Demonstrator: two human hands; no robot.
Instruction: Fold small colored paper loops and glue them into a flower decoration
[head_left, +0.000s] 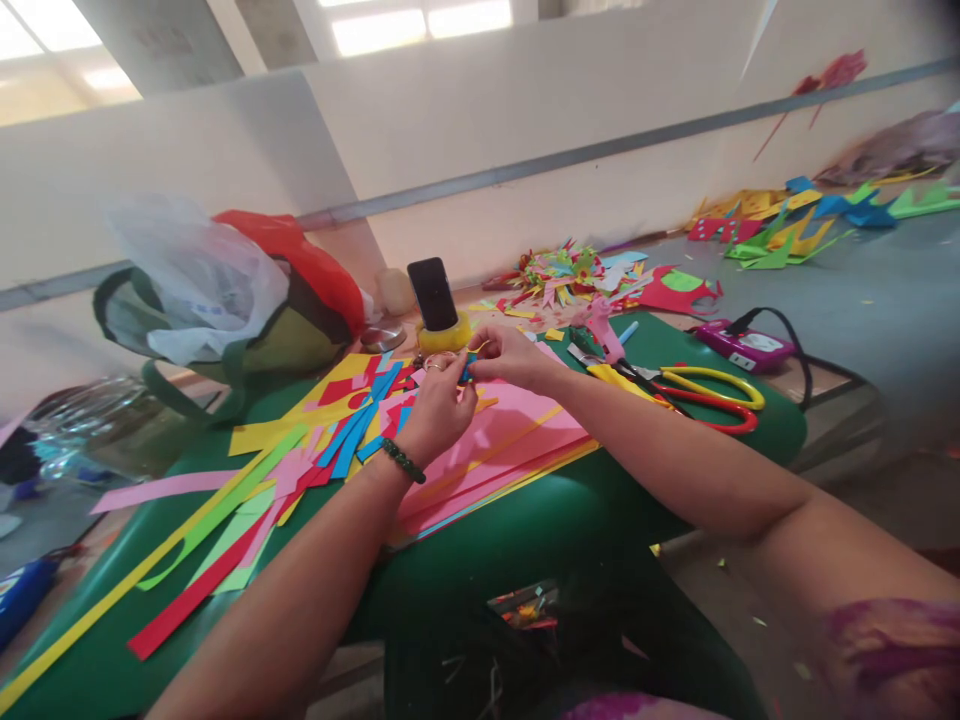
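Observation:
My left hand (439, 408), with a dark beaded bracelet on its wrist, is closed with its fingers around a small blue paper piece (469, 366). My right hand (511, 358) meets it from the right, fingertips pinched on a thin yellow strip (478, 348) at that piece. Both hands are above a stack of pink paper sheets (510, 425). Left of them lie coloured paper strips (367, 420) in blue, red, pink and yellow. The exact shape of the small piece is partly hidden by my fingers.
Behind my hands a phone (433, 293) stands in a yellow tape roll (444, 335). A pink glue gun (604, 330), scissors (712, 390) and a purple box (746, 345) are at the right. A bag (300, 335) stands back left; paper scraps (562, 275) lie behind.

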